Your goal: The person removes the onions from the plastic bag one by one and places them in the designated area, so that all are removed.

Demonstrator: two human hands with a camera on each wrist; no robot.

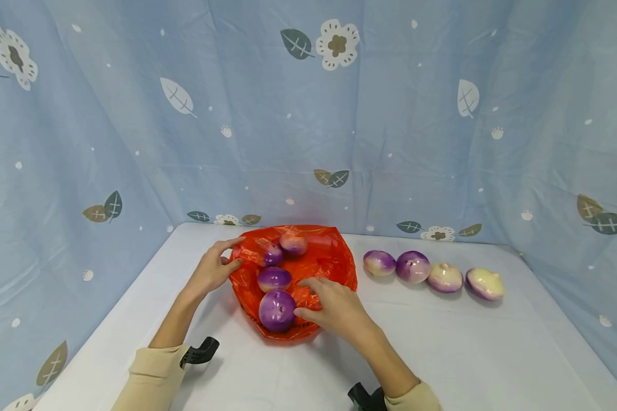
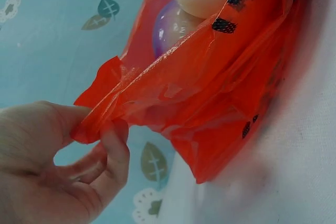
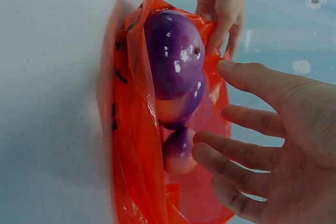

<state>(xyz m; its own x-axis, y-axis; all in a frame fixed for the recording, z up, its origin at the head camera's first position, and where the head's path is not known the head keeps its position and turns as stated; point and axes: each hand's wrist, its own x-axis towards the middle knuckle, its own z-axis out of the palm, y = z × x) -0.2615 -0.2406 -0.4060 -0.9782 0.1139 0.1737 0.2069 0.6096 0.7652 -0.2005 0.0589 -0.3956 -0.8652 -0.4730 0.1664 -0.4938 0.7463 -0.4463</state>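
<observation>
A red plastic bag (image 1: 323, 268) lies spread open on the table, with several shiny purple-and-cream onions inside. My left hand (image 1: 211, 271) pinches the bag's left edge between thumb and fingers, as the left wrist view shows at the red plastic (image 2: 173, 98). Over the bag's near right side hovers my right hand (image 1: 336, 308), fingers spread and relaxed, holding nothing. Its thumb is close to the nearest onion (image 1: 277, 311), a large purple one. In the right wrist view, this purple onion (image 3: 173, 51) sits at the bag's mouth, apart from the fingers.
Several more onions stand in a row right of the bag, from a purple-and-cream onion (image 1: 379, 263) to a paler onion (image 1: 485, 284) farthest right. A white cloth (image 1: 442, 348) covers the table. A blue patterned curtain (image 1: 267, 114) hangs behind and along the sides.
</observation>
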